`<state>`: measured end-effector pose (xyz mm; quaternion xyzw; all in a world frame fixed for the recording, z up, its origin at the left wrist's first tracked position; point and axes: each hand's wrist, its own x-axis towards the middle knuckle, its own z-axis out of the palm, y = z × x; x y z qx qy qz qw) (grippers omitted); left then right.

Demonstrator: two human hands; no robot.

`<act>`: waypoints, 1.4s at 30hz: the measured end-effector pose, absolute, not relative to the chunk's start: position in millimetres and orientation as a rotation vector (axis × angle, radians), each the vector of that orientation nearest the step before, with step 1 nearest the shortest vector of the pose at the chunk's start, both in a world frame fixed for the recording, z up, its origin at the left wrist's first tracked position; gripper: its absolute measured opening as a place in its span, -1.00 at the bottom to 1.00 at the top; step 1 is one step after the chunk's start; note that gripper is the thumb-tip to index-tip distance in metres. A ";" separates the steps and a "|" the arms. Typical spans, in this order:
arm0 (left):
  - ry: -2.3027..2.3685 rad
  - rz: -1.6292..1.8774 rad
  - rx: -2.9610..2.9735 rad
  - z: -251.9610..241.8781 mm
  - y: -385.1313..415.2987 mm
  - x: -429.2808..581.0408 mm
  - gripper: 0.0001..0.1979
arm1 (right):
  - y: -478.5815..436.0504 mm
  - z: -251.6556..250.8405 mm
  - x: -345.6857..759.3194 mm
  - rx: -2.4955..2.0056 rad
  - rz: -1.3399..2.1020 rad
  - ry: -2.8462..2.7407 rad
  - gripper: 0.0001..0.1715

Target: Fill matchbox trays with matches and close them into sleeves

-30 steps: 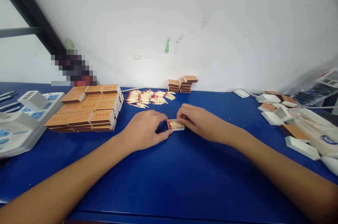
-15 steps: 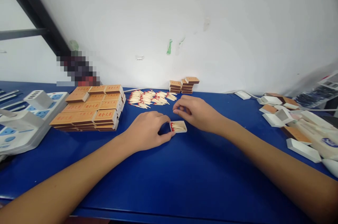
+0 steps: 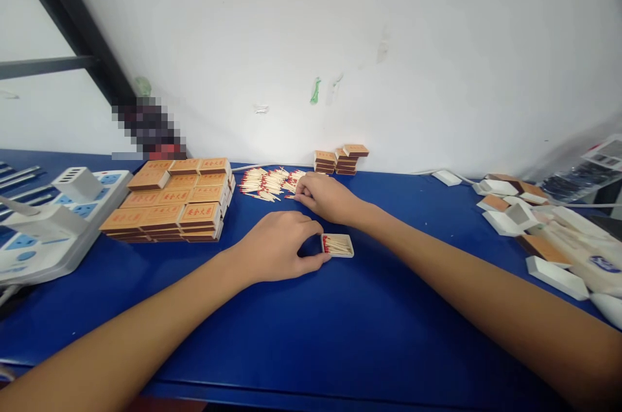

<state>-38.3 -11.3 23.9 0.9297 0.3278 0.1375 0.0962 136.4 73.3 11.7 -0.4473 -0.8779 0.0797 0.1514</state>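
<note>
A small white matchbox tray (image 3: pixel 346 252) lies on the blue table with red-tipped matches (image 3: pixel 336 244) inside it. My left hand (image 3: pixel 286 247) has its thumb and forefinger closed on the tray's left end. Farther back, my right hand (image 3: pixel 323 195) reaches to the right side of a loose match pile (image 3: pixel 262 183). Its fingers are curled together against the matches and cover part of the pile; what is between the fingertips is hidden.
Stacked orange matchboxes (image 3: pixel 165 198) stand at the left, beside a white power strip (image 3: pixel 72 237). A smaller matchbox stack (image 3: pixel 346 160) is by the wall. At the right lie scattered trays and sleeves (image 3: pixel 556 277) and a plastic packet (image 3: pixel 578 247).
My right hand has moved left and away from me, from above the tray to the match pile. The left hand stays on the tray. The view has shifted slightly.
</note>
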 end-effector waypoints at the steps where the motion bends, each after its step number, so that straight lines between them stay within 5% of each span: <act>1: 0.971 0.408 2.755 23.6 -11.1 -38.4 -0.75 | 72.6 12.0 138.1 -1.281 0.224 -2.531 -0.90; 15: 1.076 0.466 2.722 21.4 -10.5 -39.6 -0.70 | 12.7 13.8 238.5 -1.517 0.374 -2.383 -0.76; 42: 1.101 0.494 2.684 17.3 -1.1 -43.2 -0.63 | 8.7 7.6 242.8 -1.455 0.301 -2.416 -0.83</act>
